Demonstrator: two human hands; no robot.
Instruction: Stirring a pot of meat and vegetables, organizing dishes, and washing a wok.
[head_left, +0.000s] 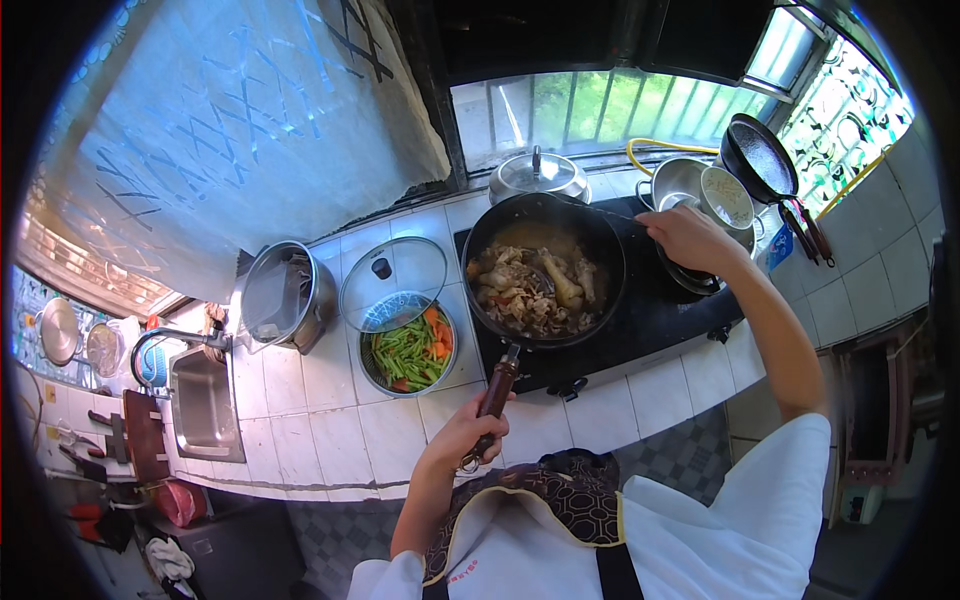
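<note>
My left hand (471, 431) is wrapped around the brown wooden handle (496, 390) of a deep dark pan (621, 289). Cooked chicken pieces (525, 281), with a drumstick among them, sit in brownish liquid inside it. The pan is over the left side of a black gas cooktop (637, 330). My right hand (690, 236) is closed at the pan's far right, apparently on a thin utensil handle (611, 215) that reaches the pan's rim; its working end is hidden. Left of the pan, a colander (367, 367) holds cut green vegetables (405, 352) and carrot slices (441, 341).
A glass lid (401, 262) leans over the colander's back. Behind the pan stands a lidded pot (538, 176). Metal pots (675, 180), a bowl (726, 196) and dark frying pans (761, 157) crowd the right. Further left are a steel pot (322, 300) and a sink (206, 405).
</note>
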